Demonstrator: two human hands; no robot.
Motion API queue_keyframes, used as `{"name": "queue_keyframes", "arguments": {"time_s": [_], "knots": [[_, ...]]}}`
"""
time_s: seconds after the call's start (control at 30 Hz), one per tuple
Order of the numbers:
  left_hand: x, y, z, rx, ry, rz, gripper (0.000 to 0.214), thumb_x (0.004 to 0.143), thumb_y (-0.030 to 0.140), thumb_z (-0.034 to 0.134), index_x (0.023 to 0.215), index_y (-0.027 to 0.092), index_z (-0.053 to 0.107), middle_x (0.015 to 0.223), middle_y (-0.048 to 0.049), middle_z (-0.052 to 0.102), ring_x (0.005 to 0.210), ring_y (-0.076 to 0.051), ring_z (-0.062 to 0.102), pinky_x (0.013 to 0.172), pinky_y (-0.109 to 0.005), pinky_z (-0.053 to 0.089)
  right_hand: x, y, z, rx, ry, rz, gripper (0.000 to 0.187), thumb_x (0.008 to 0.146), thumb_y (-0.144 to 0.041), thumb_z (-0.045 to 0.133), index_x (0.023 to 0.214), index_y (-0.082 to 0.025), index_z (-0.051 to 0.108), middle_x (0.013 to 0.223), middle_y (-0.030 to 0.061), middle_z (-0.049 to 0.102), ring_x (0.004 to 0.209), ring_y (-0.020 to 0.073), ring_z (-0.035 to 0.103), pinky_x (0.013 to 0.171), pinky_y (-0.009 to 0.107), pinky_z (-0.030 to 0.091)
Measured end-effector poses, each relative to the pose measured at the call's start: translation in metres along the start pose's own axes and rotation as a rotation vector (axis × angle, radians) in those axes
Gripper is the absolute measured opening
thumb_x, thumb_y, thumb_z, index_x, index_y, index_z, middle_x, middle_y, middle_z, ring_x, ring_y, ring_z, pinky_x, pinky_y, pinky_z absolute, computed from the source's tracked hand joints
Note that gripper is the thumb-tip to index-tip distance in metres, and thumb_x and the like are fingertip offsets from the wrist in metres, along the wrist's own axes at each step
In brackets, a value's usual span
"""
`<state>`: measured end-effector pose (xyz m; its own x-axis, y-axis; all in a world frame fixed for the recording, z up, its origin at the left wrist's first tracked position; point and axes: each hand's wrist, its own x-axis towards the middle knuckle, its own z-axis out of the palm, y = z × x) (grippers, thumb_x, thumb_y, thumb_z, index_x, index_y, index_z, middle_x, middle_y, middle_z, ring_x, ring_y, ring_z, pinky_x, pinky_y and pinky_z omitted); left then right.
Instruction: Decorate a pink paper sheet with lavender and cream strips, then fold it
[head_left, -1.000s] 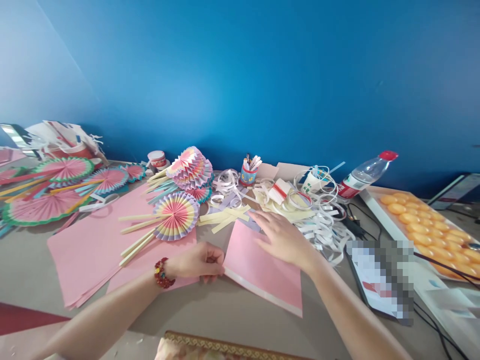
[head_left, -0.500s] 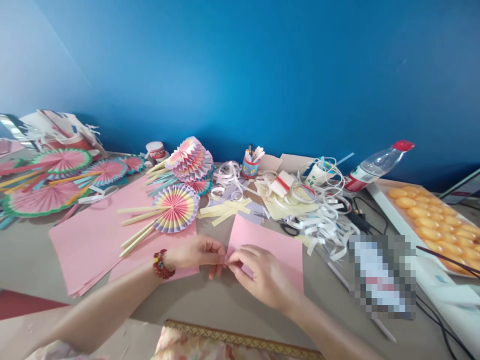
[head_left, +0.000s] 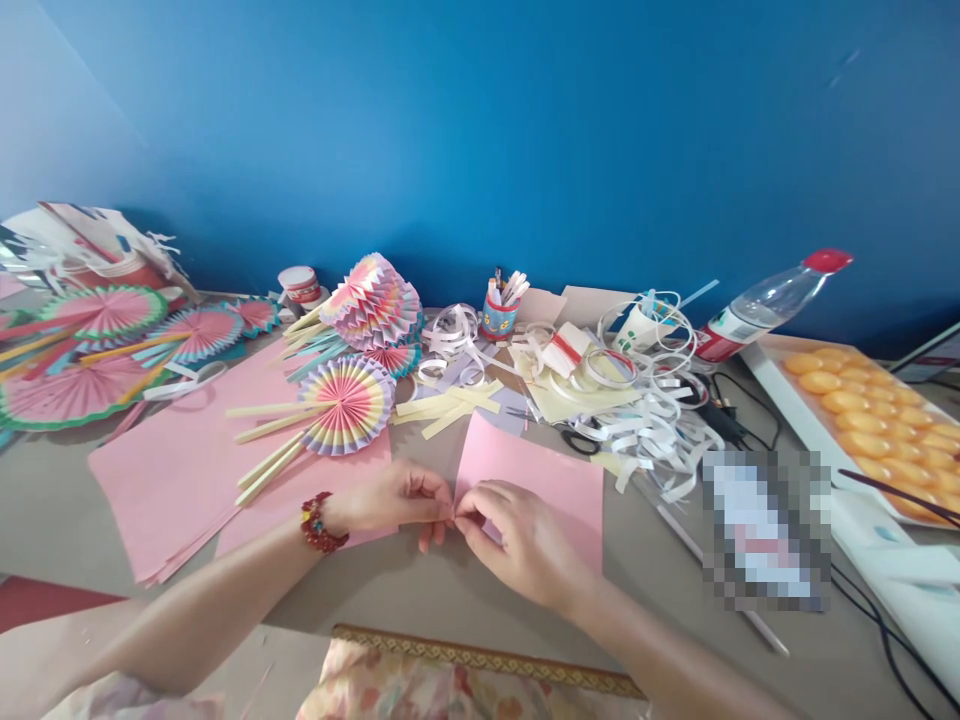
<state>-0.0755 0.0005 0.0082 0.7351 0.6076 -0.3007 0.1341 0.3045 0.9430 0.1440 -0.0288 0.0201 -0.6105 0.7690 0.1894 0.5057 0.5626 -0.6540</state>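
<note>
Pink paper, a single pink sheet [head_left: 551, 475], lies flat on the table [head_left: 420, 605], just right of the round rainbow fan [head_left: 346, 405] and nearer the person. Both hands meet at its near left corner. From that corner the sheet spreads away to the right and towards the wall, its left edge running up towards the yellow strips [head_left: 450, 408] right of the fan. The left hand [head_left: 394, 498], fingers curled in, pinches the corner between thumb and forefinger from outside the edge, below and right of the fan. The right hand [head_left: 521, 540] reaches across the sheet itself, covering its near part, thumb and fingertip closed on the same corner — the two pinches touch. Neither hand is the nearer one — both are on it. A stack of pink sheets [head_left: 165, 480] lies under and left of the fan, and curled white strips [head_left: 652, 430] lie well to its right.
</note>
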Motion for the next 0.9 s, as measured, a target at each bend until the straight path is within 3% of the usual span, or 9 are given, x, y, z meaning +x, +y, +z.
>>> {"name": "queue_keyframes", "arguments": {"time_s": [0.3,0.9], "knots": [[0.0011,-0.0018,0.0021,-0.007,0.005,0.003,0.033,0.086,0.047,0.067,0.084,0.014,0.069,0.075,-0.0053,0.07,0.059,-0.013,0.065,0.059,-0.024,0.052,-0.001,0.0003,0.0006,-0.006,0.005,-0.02,0.011,0.084,-0.01,0.053,0.083,-0.021,0.053,0.077,-0.0009,0.062,0.072,0.0143,0.055,0.066,0.025,0.038],[0.0016,-0.0065,0.0025,0.076,0.001,0.036,0.031,0.09,0.043,0.064,0.085,0.012,0.067,0.072,-0.0045,0.069,0.057,-0.011,0.065,0.058,-0.021,0.051,-0.0007,0.0041,0.0032,-0.056,0.0,-0.034,0.013,0.087,-0.01,0.054,0.08,-0.02,0.051,0.075,-0.0007,0.06,0.07,0.0142,0.053,0.065,0.025,0.035]]}}
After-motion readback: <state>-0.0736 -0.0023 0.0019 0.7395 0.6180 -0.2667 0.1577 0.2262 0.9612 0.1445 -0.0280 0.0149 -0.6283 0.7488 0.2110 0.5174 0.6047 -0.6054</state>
